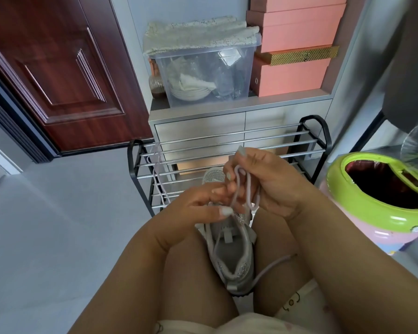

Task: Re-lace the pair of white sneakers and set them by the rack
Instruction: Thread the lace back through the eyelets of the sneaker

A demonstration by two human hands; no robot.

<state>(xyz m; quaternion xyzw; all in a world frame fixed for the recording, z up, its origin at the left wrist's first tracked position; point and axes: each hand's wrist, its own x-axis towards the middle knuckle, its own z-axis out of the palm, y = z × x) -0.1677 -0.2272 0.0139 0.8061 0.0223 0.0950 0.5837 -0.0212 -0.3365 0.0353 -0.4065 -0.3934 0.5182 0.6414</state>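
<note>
A white sneaker (234,256) sits between my knees, heel toward me and toe under my hands. A pale lilac lace (245,189) rises from it in a loop. My right hand (273,182) grips that loop, and my left hand (203,203) pinches the lace just above the tongue. A loose lace end (274,262) trails over my right thigh. The toe of a second sneaker (212,175) peeks out behind my hands, in front of the shoe rack (229,150). Another lace (158,174) hangs from the rack's left bars.
A green and pink bin (381,203) stands close on the right. Behind the rack is a grey cabinet (198,112) with a clear storage box (203,71) and pink boxes (297,34). A dark red door (58,68) fills the left; grey floor (58,225) spreads below it.
</note>
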